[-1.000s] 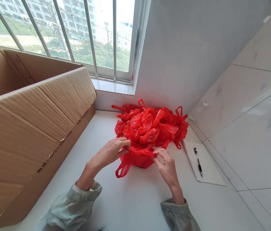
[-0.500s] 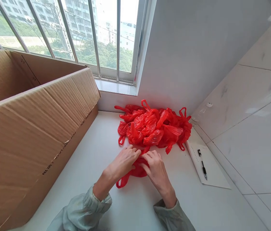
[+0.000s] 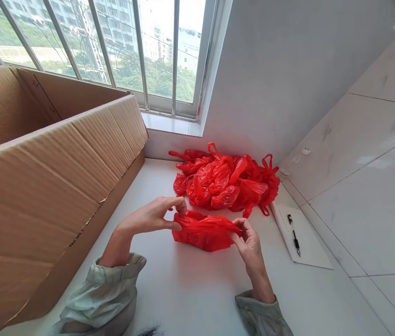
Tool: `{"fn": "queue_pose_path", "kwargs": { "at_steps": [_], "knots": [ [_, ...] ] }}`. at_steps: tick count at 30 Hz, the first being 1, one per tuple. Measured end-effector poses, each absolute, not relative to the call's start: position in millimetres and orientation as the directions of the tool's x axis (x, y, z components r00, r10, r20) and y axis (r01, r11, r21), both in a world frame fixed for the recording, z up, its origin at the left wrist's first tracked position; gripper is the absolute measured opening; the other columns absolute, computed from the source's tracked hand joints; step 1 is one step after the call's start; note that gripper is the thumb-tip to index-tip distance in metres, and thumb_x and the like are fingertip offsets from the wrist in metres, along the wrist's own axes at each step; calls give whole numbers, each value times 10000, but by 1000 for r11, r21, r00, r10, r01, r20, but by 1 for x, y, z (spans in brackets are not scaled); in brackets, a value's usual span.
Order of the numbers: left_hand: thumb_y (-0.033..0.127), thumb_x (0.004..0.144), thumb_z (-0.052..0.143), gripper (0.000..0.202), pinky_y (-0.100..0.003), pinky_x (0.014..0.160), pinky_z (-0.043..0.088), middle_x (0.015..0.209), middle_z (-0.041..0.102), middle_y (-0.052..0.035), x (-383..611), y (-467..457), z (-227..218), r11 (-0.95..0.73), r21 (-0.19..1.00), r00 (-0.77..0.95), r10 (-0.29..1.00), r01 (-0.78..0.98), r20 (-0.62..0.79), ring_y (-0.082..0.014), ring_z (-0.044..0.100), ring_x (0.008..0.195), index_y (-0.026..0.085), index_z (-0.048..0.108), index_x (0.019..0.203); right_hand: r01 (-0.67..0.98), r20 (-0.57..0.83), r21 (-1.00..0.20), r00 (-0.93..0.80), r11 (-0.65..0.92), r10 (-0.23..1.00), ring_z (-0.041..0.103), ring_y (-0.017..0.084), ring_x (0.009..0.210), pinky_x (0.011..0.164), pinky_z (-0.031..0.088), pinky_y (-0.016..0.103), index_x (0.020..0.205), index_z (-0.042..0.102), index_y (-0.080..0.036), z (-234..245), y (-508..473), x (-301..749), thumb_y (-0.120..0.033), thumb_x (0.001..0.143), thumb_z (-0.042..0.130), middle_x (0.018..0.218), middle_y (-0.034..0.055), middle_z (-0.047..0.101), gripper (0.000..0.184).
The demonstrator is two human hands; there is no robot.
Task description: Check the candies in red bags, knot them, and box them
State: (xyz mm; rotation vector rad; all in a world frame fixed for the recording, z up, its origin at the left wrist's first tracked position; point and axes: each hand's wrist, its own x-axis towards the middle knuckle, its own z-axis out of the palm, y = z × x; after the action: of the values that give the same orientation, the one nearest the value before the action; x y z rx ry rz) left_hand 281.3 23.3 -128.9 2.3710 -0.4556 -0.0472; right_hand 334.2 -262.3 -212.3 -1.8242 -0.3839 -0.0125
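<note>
A red plastic bag (image 3: 204, 235) is stretched sideways between my hands, just in front of a heap of crumpled red plastic bags (image 3: 218, 179). My left hand (image 3: 158, 214) has its thumb against the bag's left end, with the fingers curled over from above. At the right end, my right hand (image 3: 250, 240) pinches the bag between thumb and fingers. Loose folds run along the bag's upper edge, and its lower side hangs close above the white tabletop (image 3: 190, 289).
On the left stands a large open cardboard box (image 3: 60, 182), below a barred window (image 3: 155, 56). A white notebook or pad (image 3: 311, 245) lies to the right, with a black pen (image 3: 294, 235) on it. A tiled wall (image 3: 369, 186) borders the right side.
My hands were close together over the bunched bag. They have moved apart, the left hand leftward and the right hand rightward, and the bag is now spread wide between them.
</note>
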Motion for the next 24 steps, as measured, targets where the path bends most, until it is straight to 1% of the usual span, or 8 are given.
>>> {"fn": "queue_pose_path", "kwargs": {
  "at_steps": [3, 5, 9, 12, 14, 17, 20, 24],
  "knots": [
    [236, 728, 781, 344, -269, 836, 430, 1044, 629, 4, 274, 3, -124, -699, 639, 930, -360, -320, 72, -190, 553, 965, 210, 568, 997, 380, 242, -849, 898, -367, 368, 600, 225, 987, 881, 493, 365, 1094, 598, -227, -194, -252, 325, -298, 761, 730, 1051, 49, 670, 365],
    [195, 736, 765, 296, -269, 797, 414, 993, 605, -1, 271, -14, -125, -720, 614, 930, -362, -325, 68, -195, 529, 927, 201, 551, 940, 489, 300, -752, 851, -441, 431, 569, 255, 1057, 943, 464, 415, 1139, 625, -246, -183, -241, 319, -258, 753, 745, 1117, 53, 684, 404],
    [44, 784, 554, 196, -260, 660, 336, 796, 514, 18, 270, -29, -130, -745, 576, 933, -349, -335, 91, -155, 454, 733, 195, 429, 782, 591, 408, -649, 802, -479, 436, 572, 254, 940, 909, 445, 430, 935, 709, -243, -173, -228, 314, -249, 868, 647, 927, 41, 720, 92],
    [38, 780, 507, 205, -256, 601, 297, 722, 480, 43, 271, -18, -129, -729, 588, 926, -362, -351, 104, -128, 406, 642, 203, 385, 768, 515, 432, -740, 857, -433, 282, 591, 232, 913, 864, 455, 376, 952, 713, -235, -178, -235, 318, -312, 897, 618, 938, 47, 711, 134],
    [86, 812, 525, 203, -252, 584, 286, 696, 472, 52, 271, -4, -125, -712, 603, 923, -368, -360, 116, -118, 390, 619, 205, 372, 750, 414, 383, -834, 910, -365, 157, 600, 208, 863, 811, 461, 335, 961, 695, -225, -184, -244, 322, -372, 895, 616, 927, 40, 696, 180],
    [147, 860, 541, 235, -254, 562, 264, 669, 443, 54, 269, 15, -119, -691, 624, 924, -352, -365, 150, -112, 345, 598, 201, 368, 710, 272, 268, -955, 962, -116, 46, 589, 171, 803, 747, 464, 289, 969, 638, -204, -191, -257, 329, -427, 856, 666, 887, 21, 654, 252],
    [188, 896, 569, 224, -243, 566, 290, 677, 464, 52, 265, 24, -113, -635, 664, 910, -371, -395, 186, -105, 369, 604, 191, 447, 709, 200, 205, -977, 977, 78, 62, 574, 143, 790, 735, 467, 265, 970, 606, -202, -191, -263, 330, -399, 806, 735, 880, 7, 624, 287],
    [270, 929, 618, 197, -233, 623, 398, 741, 612, 12, 259, 25, -101, -519, 733, 876, -428, -440, 223, -121, 520, 665, 174, 620, 757, 186, 201, -975, 971, 120, 132, 579, 149, 811, 732, 467, 269, 1044, 598, -216, -179, -264, 325, -386, 781, 769, 932, 22, 640, 356]
  ]
}}
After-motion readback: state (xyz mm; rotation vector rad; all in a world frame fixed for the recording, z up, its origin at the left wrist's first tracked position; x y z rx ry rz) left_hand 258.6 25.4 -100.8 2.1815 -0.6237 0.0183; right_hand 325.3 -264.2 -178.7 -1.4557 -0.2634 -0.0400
